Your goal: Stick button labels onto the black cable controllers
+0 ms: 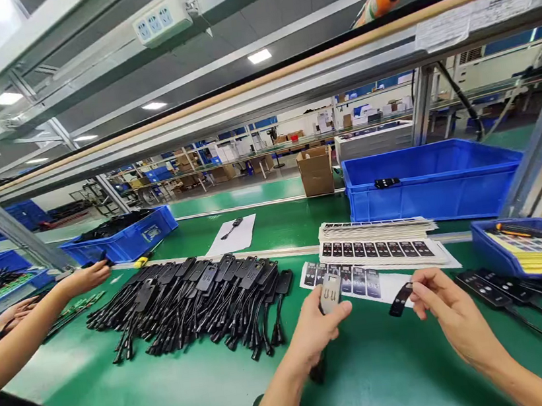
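Observation:
My left hand (315, 330) grips a small grey controller housing (330, 292) upright, its black cable hanging below my palm. My right hand (444, 306) pinches a black label sticker (401, 299) by one end, a short way right of the housing. Just behind both hands lies a white sticker sheet (361, 281) with dark labels. A taller stack of label sheets (376, 242) sits beyond it. A big pile of black cabled controllers (204, 298) lies to my left on the green bench (175, 388).
A co-worker's arm and hand (84, 279) reach in from the left toward the pile. A large blue bin (428, 185) stands behind the sheets, another blue bin (123, 239) at back left. A blue tray with tools (531, 245) and finished controllers (486, 288) lie at right.

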The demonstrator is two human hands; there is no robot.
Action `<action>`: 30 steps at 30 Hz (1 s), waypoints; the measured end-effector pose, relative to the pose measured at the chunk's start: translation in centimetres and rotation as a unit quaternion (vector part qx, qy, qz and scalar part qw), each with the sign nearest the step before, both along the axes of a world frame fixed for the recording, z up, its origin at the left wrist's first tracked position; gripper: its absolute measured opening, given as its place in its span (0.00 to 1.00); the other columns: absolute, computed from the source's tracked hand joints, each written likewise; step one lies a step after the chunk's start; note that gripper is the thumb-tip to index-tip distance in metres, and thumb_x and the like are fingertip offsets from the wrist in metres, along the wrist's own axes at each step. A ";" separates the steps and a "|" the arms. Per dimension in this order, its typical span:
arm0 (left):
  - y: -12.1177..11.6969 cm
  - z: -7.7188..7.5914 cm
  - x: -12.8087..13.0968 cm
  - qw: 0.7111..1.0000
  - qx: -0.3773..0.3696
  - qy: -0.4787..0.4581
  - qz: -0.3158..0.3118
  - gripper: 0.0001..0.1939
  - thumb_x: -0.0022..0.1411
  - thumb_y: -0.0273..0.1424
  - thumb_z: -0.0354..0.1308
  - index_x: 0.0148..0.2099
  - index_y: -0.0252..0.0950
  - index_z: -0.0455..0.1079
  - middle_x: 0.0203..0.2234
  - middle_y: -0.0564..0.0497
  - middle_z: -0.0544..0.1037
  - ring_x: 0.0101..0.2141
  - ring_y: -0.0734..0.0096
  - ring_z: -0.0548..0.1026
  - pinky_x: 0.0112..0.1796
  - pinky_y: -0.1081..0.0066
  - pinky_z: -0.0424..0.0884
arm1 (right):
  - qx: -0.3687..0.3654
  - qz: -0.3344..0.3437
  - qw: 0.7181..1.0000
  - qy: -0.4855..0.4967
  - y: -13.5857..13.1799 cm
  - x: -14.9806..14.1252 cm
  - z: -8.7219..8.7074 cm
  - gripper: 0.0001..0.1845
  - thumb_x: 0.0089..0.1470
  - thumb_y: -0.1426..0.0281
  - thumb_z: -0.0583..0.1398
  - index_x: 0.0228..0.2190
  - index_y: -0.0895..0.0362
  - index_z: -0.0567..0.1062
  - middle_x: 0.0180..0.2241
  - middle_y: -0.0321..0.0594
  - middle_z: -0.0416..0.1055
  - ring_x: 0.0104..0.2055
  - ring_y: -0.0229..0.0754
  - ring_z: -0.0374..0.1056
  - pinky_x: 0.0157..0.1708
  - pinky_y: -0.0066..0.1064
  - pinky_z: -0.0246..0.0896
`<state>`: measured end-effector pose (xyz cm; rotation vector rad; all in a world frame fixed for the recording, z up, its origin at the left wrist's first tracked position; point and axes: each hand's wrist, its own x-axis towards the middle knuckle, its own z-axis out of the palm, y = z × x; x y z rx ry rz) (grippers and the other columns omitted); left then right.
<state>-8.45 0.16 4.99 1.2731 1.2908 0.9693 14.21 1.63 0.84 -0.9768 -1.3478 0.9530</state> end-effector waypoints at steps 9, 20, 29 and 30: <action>-2.3 -2.2 4.9 0.949 -0.153 -0.261 -0.091 0.28 0.43 0.28 0.64 0.48 0.33 0.60 0.37 0.41 0.72 0.31 0.67 0.75 0.31 0.77 0.74 | -0.031 0.031 0.999 -0.028 -0.7 -1.1 0.6 0.14 0.55 0.58 0.58 0.31 0.57 0.66 0.27 0.34 0.61 0.20 0.29 0.55 0.19 0.22 0.53; -2.3 -2.9 5.5 0.933 -0.184 -0.269 -0.150 0.31 0.41 0.25 0.63 0.50 0.33 0.60 0.40 0.36 0.72 0.38 0.53 0.75 0.35 0.75 0.76 | -0.056 0.036 0.996 -0.061 -1.7 -1.5 0.4 0.14 0.53 0.59 0.60 0.30 0.58 0.70 0.25 0.37 0.65 0.25 0.35 0.62 0.23 0.23 0.60; -2.1 -2.8 5.5 0.932 -0.184 -0.269 -0.159 0.31 0.43 0.27 0.66 0.50 0.33 0.60 0.42 0.35 0.72 0.39 0.53 0.75 0.36 0.75 0.76 | -0.061 0.041 0.996 -0.040 -1.6 -1.4 1.1 0.13 0.53 0.60 0.60 0.30 0.59 0.70 0.23 0.36 0.64 0.24 0.33 0.59 0.21 0.22 0.57; -2.1 -2.8 5.5 0.932 -0.183 -0.269 -0.159 0.31 0.43 0.27 0.66 0.50 0.33 0.60 0.41 0.35 0.72 0.39 0.53 0.75 0.36 0.75 0.76 | -0.060 0.036 0.997 -0.037 -1.5 -1.3 1.1 0.13 0.53 0.61 0.60 0.30 0.59 0.70 0.23 0.36 0.64 0.23 0.32 0.58 0.20 0.22 0.56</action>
